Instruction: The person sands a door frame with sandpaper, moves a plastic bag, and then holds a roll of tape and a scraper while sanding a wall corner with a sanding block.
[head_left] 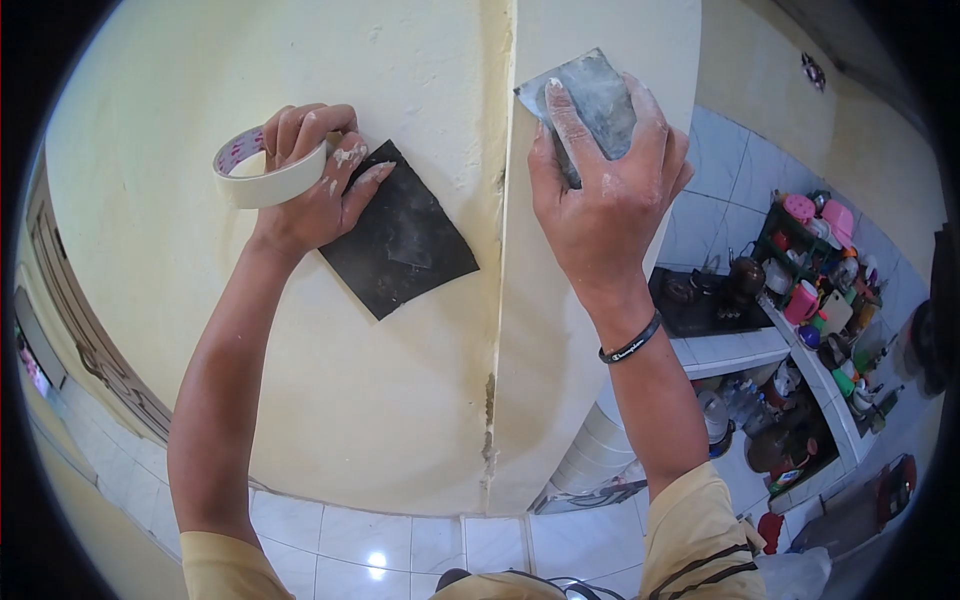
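On the left, my left hand (310, 180) has a roll of masking tape (290, 188) hooked over its curled fingers. Its thumb pinches a black sheet of sandpaper (415, 235), which hangs tilted in front of the cream wall (370, 420). White dust marks the knuckles. Higher up on the right, my right hand (610, 170) grips a dusty blue-grey square that looks like worn sandpaper (600, 95), with the fingers spread over it. That piece lies against the pale wall column (600, 25), right of the vertical joint (492, 200). The square's underside is hidden.
A tiled kitchen counter (730, 350) on the right bears a black stove (690, 300) and a rack crowded with dishes (800, 240). Beneath it are bottles and pots. White floor tiles (365, 535) run below the wall; a brown wooden door (90, 330) stands far left.
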